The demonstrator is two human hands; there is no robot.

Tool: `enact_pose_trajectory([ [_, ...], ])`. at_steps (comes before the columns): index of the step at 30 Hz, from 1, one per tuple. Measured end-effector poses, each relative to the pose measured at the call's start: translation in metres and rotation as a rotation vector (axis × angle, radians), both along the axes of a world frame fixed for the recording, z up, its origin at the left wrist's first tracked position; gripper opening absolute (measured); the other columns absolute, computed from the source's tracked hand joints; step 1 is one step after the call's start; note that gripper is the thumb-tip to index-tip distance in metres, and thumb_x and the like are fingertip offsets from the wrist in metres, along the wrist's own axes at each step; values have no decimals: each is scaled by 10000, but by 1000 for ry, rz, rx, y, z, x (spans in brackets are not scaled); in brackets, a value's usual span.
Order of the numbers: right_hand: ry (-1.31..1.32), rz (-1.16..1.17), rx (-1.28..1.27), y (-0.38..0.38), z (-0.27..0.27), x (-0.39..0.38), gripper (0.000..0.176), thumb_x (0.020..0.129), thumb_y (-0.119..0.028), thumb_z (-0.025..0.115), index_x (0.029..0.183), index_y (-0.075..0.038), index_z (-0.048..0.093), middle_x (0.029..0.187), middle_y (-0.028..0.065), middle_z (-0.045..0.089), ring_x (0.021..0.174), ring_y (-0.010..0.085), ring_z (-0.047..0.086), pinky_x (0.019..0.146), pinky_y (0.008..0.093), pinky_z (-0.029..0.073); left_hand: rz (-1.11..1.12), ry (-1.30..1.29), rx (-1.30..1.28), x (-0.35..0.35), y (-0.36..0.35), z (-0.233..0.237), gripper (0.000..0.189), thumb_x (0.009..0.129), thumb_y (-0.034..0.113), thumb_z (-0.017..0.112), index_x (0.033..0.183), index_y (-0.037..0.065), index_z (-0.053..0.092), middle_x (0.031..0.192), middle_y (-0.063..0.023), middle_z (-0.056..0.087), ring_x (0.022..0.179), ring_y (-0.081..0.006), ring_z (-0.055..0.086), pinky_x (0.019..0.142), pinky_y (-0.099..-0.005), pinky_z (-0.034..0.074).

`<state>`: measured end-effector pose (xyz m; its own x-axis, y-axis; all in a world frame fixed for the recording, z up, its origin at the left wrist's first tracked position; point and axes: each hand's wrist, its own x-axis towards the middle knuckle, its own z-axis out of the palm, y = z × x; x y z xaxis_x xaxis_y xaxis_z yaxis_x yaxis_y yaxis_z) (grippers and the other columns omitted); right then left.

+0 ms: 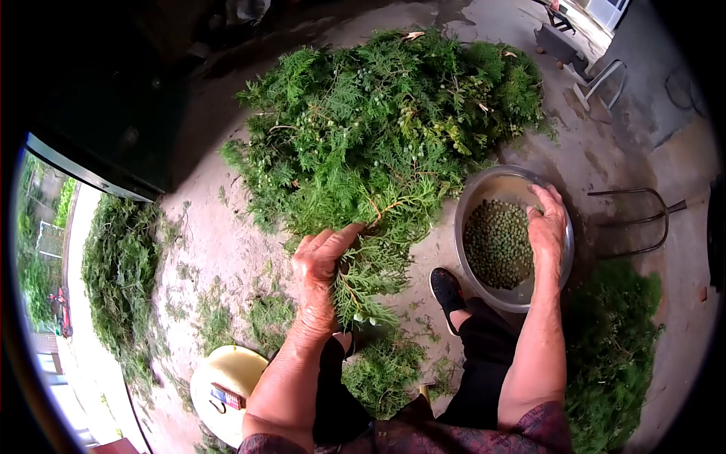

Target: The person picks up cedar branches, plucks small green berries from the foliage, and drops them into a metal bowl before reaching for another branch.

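Observation:
My left hand (318, 265) is closed around the stem of a green conifer branch (361, 284). Its flat, scaly sprays hang below the fingers, with a few pale round cones near the lower tip. My right hand (546, 219) is over the right side of a metal basin (459, 250), fingers loosely extended and thumb apart, with nothing visible in it. Many small green cones (495, 242) cover the bottom of the basin. In front of my left hand lies a large heap of conifer branches (363, 121), some bearing cones.
Beside my left forearm stands a round yellow stool (219, 363) with a small box (227, 396) on it. A metal fork head (650, 219) lies right of the basin. More cut greenery lies in a left pile (121, 280) and a right pile (612, 348). Sprigs litter the concrete floor.

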<state>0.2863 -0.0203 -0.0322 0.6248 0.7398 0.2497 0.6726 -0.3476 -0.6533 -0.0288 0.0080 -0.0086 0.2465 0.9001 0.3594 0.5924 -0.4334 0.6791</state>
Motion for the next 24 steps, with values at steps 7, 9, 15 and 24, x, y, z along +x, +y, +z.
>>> enact_pose_trajectory([
  [7, 825, 543, 109, -6, 47, -72, 216, 756, 8, 622, 971, -18, 625, 826, 59, 630, 758, 90, 567, 680, 222, 471, 277, -1130, -809, 19, -11, 18, 403, 844, 355, 514, 1030, 8, 600, 876, -64, 624, 778, -136, 580, 690, -261, 475],
  [9, 654, 881, 190, -7, 51, -103, 199, 731, -6, 665, 926, -23, 632, 843, 45, 610, 740, 83, 562, 648, 233, 475, 381, -1189, -919, 26, -12, 32, 421, 833, 357, 520, 1064, 10, 580, 891, -70, 622, 771, -144, 586, 687, -263, 479],
  [15, 245, 905, 161, -14, 46, -149, 281, 666, -28, 708, 919, -49, 590, 821, 83, 534, 719, 241, 569, 631, 305, 486, 250, -1140, -927, 17, -8, 13, 395, 840, 415, 458, 992, 70, 573, 894, -48, 611, 763, -161, 572, 672, -299, 480],
  [24, 252, 697, 284, -1, 33, -134, 234, 728, 52, 628, 946, -23, 585, 844, 88, 542, 704, 202, 576, 597, 276, 477, -60, -788, -886, 10, 7, 8, 371, 783, 57, 630, 1136, -10, 535, 811, 3, 571, 671, -79, 500, 578, -212, 405],
])
